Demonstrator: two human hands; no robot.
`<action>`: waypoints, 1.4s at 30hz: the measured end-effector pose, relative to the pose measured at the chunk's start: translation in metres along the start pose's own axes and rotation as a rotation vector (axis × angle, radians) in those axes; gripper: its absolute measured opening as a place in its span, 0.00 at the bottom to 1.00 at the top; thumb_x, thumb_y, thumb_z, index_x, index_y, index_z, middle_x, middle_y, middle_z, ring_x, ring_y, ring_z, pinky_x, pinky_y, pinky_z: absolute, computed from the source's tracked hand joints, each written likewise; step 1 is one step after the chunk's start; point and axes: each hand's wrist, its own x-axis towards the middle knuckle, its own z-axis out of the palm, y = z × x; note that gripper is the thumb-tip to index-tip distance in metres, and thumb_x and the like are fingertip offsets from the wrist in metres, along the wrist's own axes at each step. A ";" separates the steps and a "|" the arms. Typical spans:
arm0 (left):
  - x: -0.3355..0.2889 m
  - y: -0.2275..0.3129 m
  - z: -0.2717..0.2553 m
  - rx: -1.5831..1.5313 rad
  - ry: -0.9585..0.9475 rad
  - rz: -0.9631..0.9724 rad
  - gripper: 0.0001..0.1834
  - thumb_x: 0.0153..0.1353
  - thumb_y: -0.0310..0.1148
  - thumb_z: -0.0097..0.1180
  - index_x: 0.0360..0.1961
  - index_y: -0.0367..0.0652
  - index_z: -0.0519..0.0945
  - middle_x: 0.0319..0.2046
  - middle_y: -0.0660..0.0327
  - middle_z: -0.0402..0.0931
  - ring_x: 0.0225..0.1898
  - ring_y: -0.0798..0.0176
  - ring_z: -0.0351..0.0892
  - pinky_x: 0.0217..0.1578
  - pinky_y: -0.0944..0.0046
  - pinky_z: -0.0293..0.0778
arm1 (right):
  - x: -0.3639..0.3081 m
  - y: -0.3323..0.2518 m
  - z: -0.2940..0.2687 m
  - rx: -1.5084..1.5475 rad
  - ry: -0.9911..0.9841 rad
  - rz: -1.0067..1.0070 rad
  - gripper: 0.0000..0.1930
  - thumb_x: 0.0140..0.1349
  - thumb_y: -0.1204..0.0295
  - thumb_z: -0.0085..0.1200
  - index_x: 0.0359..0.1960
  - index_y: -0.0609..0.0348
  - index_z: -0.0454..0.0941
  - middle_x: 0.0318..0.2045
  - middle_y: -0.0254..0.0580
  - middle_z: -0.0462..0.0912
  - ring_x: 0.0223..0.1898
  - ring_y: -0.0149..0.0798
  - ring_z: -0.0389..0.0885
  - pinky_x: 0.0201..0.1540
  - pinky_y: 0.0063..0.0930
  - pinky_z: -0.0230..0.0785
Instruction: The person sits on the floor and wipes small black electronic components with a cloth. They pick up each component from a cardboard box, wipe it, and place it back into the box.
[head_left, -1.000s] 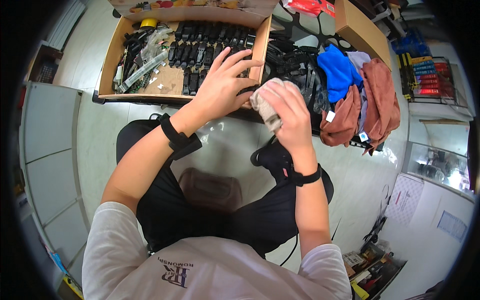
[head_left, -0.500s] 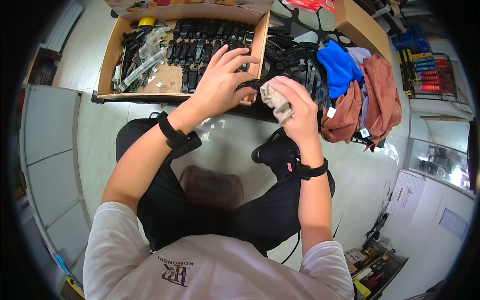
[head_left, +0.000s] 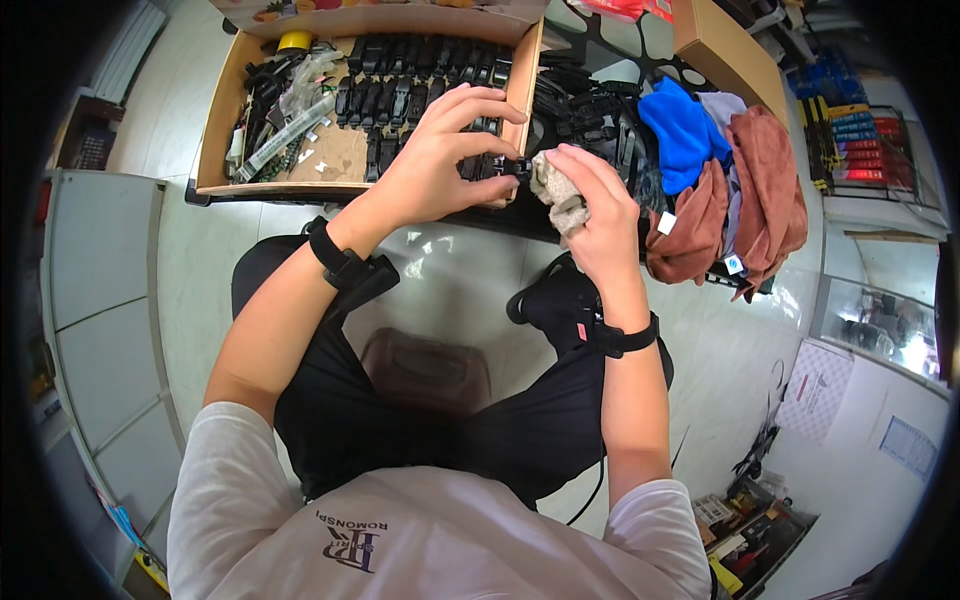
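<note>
Black parts (head_left: 398, 103) already stand in rows inside the box (head_left: 522, 80); at its near right corner, the left hand (head_left: 432, 158) seems to pinch another black piece (head_left: 523, 165). The right hand (head_left: 606, 222) holds a bunched beige cloth (head_left: 554, 188) beside it, and a black heap (head_left: 597, 122) lies beyond, not in rows.

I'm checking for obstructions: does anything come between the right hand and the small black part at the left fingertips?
Only the beige cloth held in the right hand; it sits between that hand and the small black part at the fingertips of the left hand.
</note>
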 end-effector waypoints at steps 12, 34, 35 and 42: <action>-0.001 0.000 -0.001 -0.328 0.060 -0.118 0.13 0.72 0.32 0.69 0.53 0.39 0.90 0.68 0.54 0.81 0.76 0.43 0.71 0.77 0.44 0.66 | 0.001 -0.010 0.003 0.185 -0.063 -0.056 0.30 0.54 0.81 0.72 0.62 0.59 0.85 0.62 0.50 0.87 0.62 0.55 0.88 0.65 0.41 0.81; -0.003 0.001 -0.014 0.486 0.016 -0.031 0.20 0.52 0.43 0.82 0.46 0.52 0.94 0.70 0.69 0.81 0.84 0.51 0.63 0.84 0.27 0.42 | 0.008 -0.012 -0.003 0.048 0.083 -0.012 0.29 0.54 0.83 0.68 0.60 0.47 0.89 0.59 0.49 0.89 0.58 0.56 0.90 0.61 0.43 0.84; -0.003 0.002 -0.011 0.473 0.007 -0.018 0.19 0.54 0.45 0.81 0.46 0.52 0.94 0.69 0.69 0.81 0.84 0.52 0.62 0.84 0.26 0.41 | 0.008 -0.012 0.000 0.034 0.049 -0.046 0.29 0.54 0.83 0.68 0.59 0.46 0.89 0.59 0.48 0.89 0.57 0.56 0.90 0.60 0.43 0.84; -0.001 0.007 -0.004 0.371 0.034 0.023 0.19 0.55 0.48 0.81 0.42 0.49 0.93 0.65 0.71 0.82 0.82 0.53 0.64 0.84 0.26 0.43 | 0.006 -0.012 0.009 0.026 0.045 0.049 0.28 0.53 0.86 0.64 0.56 0.47 0.88 0.56 0.45 0.89 0.55 0.55 0.91 0.57 0.43 0.85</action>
